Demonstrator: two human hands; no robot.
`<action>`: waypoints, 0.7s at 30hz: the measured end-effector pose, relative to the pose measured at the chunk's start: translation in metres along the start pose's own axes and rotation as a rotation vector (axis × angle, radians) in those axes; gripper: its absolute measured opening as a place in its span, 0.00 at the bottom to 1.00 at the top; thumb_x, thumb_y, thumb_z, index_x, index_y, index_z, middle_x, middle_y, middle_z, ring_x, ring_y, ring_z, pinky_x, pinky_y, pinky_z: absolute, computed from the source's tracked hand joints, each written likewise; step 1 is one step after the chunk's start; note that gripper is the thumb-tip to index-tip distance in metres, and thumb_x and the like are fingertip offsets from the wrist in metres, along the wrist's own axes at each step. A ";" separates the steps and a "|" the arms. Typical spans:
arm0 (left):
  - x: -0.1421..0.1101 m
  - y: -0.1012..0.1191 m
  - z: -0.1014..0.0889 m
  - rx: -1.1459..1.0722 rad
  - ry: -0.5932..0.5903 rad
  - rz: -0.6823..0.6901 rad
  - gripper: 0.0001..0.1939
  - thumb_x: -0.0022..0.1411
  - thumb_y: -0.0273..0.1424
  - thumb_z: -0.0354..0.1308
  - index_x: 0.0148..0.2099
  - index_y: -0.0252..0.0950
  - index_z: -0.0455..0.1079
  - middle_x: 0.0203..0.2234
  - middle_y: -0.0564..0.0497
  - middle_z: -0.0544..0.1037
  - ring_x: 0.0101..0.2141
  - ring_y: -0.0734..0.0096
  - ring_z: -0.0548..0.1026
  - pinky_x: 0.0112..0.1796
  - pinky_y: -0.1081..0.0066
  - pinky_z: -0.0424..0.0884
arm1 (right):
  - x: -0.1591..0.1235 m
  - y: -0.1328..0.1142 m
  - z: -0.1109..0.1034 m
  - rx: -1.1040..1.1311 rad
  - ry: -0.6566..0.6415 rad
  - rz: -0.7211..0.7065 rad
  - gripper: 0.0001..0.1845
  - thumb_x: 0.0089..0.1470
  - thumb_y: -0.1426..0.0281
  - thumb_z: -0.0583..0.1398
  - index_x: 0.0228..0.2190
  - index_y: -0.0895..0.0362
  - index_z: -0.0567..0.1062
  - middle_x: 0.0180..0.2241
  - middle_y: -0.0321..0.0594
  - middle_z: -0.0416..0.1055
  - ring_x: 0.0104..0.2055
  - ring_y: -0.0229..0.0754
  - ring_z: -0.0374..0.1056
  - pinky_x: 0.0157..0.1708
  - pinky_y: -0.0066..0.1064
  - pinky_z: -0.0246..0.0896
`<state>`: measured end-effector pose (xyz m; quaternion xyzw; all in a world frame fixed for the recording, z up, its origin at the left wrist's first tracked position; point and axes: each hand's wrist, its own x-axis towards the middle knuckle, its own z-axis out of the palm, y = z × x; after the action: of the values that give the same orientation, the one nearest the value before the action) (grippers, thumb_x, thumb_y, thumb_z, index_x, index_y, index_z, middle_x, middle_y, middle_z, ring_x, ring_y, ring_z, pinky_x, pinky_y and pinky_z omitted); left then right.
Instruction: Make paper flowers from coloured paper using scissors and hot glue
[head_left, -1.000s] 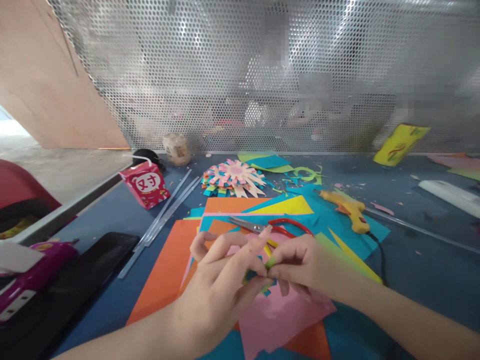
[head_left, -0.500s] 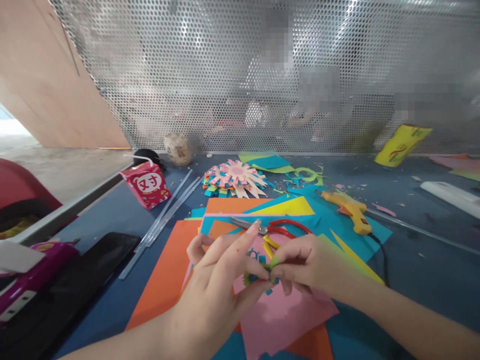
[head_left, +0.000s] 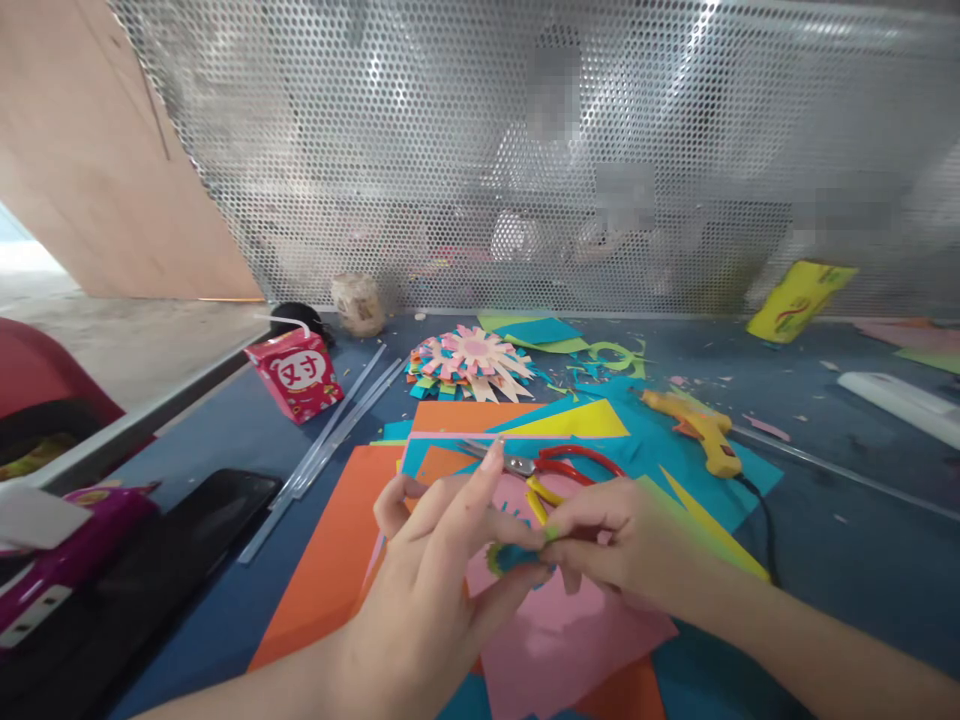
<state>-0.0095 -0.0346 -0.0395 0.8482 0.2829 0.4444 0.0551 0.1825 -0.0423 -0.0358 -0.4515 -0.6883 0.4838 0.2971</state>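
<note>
A small ring of blue and green fringed paper (head_left: 513, 558) is pinched between my two hands, above a pink paper sheet (head_left: 570, 640). My left hand (head_left: 431, 555) grips it with thumb and a finger while the index finger points up. From the other side, my right hand (head_left: 611, 530) pinches the paper's green end, its fingertips touching those of my left hand. Just beyond lie red-handled scissors (head_left: 574, 462) and a yellow-handled tool (head_left: 538, 497), partly hidden by my hands. Orange paper (head_left: 319, 560) spreads under my left hand.
A yellow glue gun (head_left: 701, 425) with a black cord lies at right. Fringed paper rosettes (head_left: 476, 355) sit behind the sheets. Clear glue sticks (head_left: 330, 440), a red drink box (head_left: 296, 372) and a black phone (head_left: 217, 520) are at left. A perforated metal screen (head_left: 450, 150) stands at the back.
Both hands stay together around the fringed paper, which has turned slightly between the fingers. My left index finger has shifted a little to the left.
</note>
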 end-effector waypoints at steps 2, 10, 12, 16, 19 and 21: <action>0.000 0.000 0.000 0.012 0.012 0.021 0.39 0.59 0.28 0.56 0.64 0.41 0.35 0.27 0.61 0.79 0.36 0.69 0.73 0.42 0.64 0.51 | -0.001 -0.001 0.001 -0.026 0.011 -0.028 0.08 0.49 0.73 0.58 0.22 0.59 0.75 0.18 0.33 0.68 0.16 0.28 0.58 0.14 0.17 0.51; -0.003 -0.001 -0.005 0.105 -0.021 0.165 0.29 0.56 0.21 0.57 0.58 0.39 0.54 0.26 0.61 0.78 0.33 0.74 0.72 0.40 0.66 0.53 | 0.001 -0.002 0.002 -0.040 0.033 -0.092 0.07 0.50 0.72 0.58 0.24 0.59 0.76 0.18 0.34 0.69 0.16 0.28 0.58 0.15 0.16 0.51; -0.004 -0.001 -0.006 0.173 -0.045 0.154 0.23 0.57 0.23 0.57 0.54 0.41 0.60 0.24 0.62 0.76 0.30 0.75 0.72 0.39 0.66 0.53 | 0.000 -0.002 0.002 -0.043 0.027 -0.110 0.07 0.50 0.73 0.58 0.23 0.59 0.75 0.18 0.34 0.69 0.17 0.29 0.59 0.16 0.16 0.52; -0.008 -0.002 -0.003 0.143 0.048 0.109 0.38 0.58 0.25 0.56 0.64 0.41 0.39 0.24 0.63 0.77 0.29 0.72 0.73 0.42 0.65 0.56 | -0.002 -0.002 0.003 -0.052 0.035 -0.101 0.09 0.51 0.72 0.57 0.23 0.60 0.75 0.17 0.35 0.69 0.16 0.30 0.59 0.15 0.18 0.51; -0.007 -0.001 0.000 0.108 0.104 0.099 0.45 0.56 0.25 0.58 0.65 0.37 0.29 0.24 0.62 0.78 0.28 0.71 0.73 0.49 0.64 0.52 | -0.002 -0.002 0.004 -0.044 0.054 -0.091 0.10 0.50 0.70 0.58 0.20 0.60 0.74 0.17 0.36 0.68 0.16 0.30 0.59 0.15 0.18 0.51; -0.006 0.001 0.000 0.105 0.123 0.102 0.47 0.54 0.24 0.60 0.65 0.33 0.29 0.23 0.62 0.78 0.28 0.71 0.73 0.51 0.64 0.46 | -0.002 -0.001 0.005 -0.015 0.059 -0.074 0.11 0.51 0.69 0.58 0.20 0.60 0.73 0.16 0.35 0.68 0.14 0.29 0.57 0.14 0.18 0.50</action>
<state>-0.0117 -0.0382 -0.0434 0.8343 0.2650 0.4826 -0.0297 0.1788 -0.0465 -0.0369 -0.4419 -0.6992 0.4538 0.3314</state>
